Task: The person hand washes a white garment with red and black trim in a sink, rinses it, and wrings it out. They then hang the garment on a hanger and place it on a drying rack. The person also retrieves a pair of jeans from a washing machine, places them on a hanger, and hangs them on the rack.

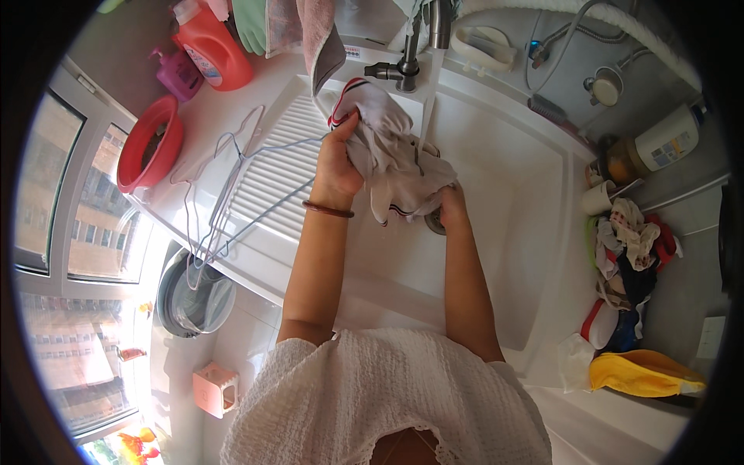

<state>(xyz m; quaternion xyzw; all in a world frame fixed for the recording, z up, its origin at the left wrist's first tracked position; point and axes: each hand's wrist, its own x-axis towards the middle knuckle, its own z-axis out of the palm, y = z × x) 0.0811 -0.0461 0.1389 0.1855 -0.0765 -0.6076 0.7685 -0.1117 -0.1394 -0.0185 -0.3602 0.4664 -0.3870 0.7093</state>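
Note:
A wet white garment (389,154) with red and dark striped trim is held up over the white laundry sink (500,192). My left hand (340,157), with a brown bangle on its wrist, grips the garment's upper left part near the red trim. Lower down at the right, my right hand (452,203) holds the other side, its fingers partly hidden by the cloth. Water runs from the metal faucet (440,26) onto or just behind the garment; which cannot be told. Part of the drain (435,222) shows beside my right hand.
Wire hangers (238,157) lie across the ribbed washboard (279,157) at the left. Beyond them stand a red basin (152,145), a purple pump bottle (178,74) and a red detergent bottle (215,46). A cloth pile (630,250) and a yellow cloth (642,373) are at the right.

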